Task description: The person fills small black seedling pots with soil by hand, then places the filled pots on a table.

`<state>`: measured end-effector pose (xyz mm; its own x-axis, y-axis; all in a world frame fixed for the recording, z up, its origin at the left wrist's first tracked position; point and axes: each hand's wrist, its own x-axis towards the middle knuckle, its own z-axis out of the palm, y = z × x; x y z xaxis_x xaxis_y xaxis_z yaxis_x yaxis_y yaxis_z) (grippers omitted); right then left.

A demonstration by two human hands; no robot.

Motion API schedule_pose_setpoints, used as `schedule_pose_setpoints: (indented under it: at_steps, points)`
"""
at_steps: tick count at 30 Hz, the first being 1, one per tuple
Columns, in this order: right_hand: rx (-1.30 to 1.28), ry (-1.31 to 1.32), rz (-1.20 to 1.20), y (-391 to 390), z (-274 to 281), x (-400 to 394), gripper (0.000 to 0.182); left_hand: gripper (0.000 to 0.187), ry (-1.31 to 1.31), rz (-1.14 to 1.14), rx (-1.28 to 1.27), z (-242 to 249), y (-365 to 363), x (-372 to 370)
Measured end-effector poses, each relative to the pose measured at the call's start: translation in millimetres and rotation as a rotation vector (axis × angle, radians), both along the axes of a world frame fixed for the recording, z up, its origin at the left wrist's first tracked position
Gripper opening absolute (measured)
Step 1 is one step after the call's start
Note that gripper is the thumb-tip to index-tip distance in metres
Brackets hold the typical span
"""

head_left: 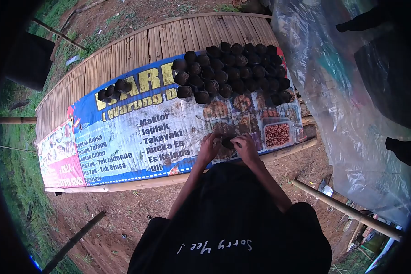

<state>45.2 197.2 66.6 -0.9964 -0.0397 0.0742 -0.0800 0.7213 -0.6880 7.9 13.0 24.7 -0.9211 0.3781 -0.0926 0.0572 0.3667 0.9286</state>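
Note:
My left hand grips the side of a small black plant bag near the front edge of the bamboo table. On its other side, the closed fingers of my right hand meet the bag's rim; whether a seed is between them is too small to make out. Right of my right hand stands a clear plastic tub of reddish-brown seeds that look like peanuts. Beyond my hands, several filled black plant bags stand packed together in rows.
A printed food-stall banner covers much of the bamboo table. A small group of black bags stands at the left. Clear plastic sheeting hangs along the right side. A bamboo pole juts out at the lower right.

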Motion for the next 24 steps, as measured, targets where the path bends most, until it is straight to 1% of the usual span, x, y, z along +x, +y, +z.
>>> schedule_pose_setpoints:
  at_steps: [5,8,10,12,14,16,19,23,24]
  points:
    - [0.024,-0.056,0.010,-2,-7,-2,0.011,0.033,0.026,0.016,0.006,-9,-1,0]
    - [0.080,-0.030,0.051,-2,-7,-3,0.011,0.033,0.092,0.035,-0.009,-13,1,1]
    - [0.170,0.032,0.126,-2,-6,-4,0.012,0.033,0.132,0.051,-0.022,-6,2,-1]
    - [0.192,0.007,0.147,-4,-6,-6,0.012,0.033,-0.038,0.026,-0.005,-2,1,-1]
    - [0.213,-0.014,0.167,-6,-8,-10,0.012,0.032,-0.033,0.034,-0.004,0,2,-2]
    - [0.293,-0.047,0.203,-9,-10,-11,0.013,0.032,-0.030,0.042,-0.004,-3,1,1]
    - [0.328,-0.015,0.222,-10,-10,-12,0.012,0.033,-0.012,0.065,0.032,-2,2,1]
    - [0.321,-0.006,0.255,-10,-8,-9,0.011,0.032,-0.036,0.067,0.031,0,0,0]
    - [0.308,-0.010,0.253,-11,-7,-9,0.007,0.032,-0.040,0.057,0.020,-1,0,1]
